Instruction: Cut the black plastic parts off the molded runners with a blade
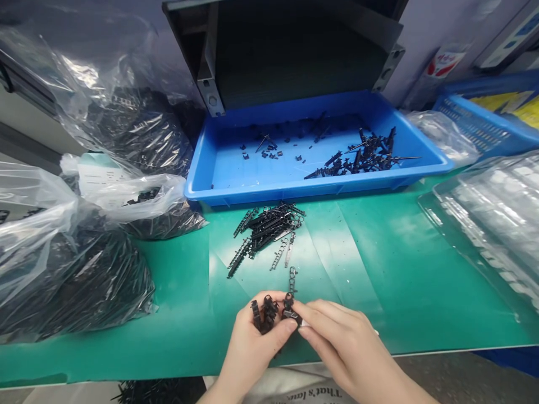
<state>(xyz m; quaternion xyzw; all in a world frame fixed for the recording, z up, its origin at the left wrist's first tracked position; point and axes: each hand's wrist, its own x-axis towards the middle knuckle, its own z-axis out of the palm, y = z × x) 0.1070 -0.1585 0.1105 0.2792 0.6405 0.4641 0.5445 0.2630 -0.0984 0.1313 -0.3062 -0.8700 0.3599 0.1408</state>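
Note:
My left hand (252,342) is closed around a small bunch of black plastic parts (264,314) near the front edge of the green mat (379,269). My right hand (341,342) pinches one end of a black part strip (291,289) that sticks up from between both hands. The fingertips of the two hands touch. Just beyond them lies a loose pile of black strips (265,230) on the mat.
A blue tray (236,185) behind the pile holds several loose black pieces. Clear bags of black parts (84,275) crowd the left side. Clear plastic trays (497,224) lie at the right, a blue basket (484,123) behind them.

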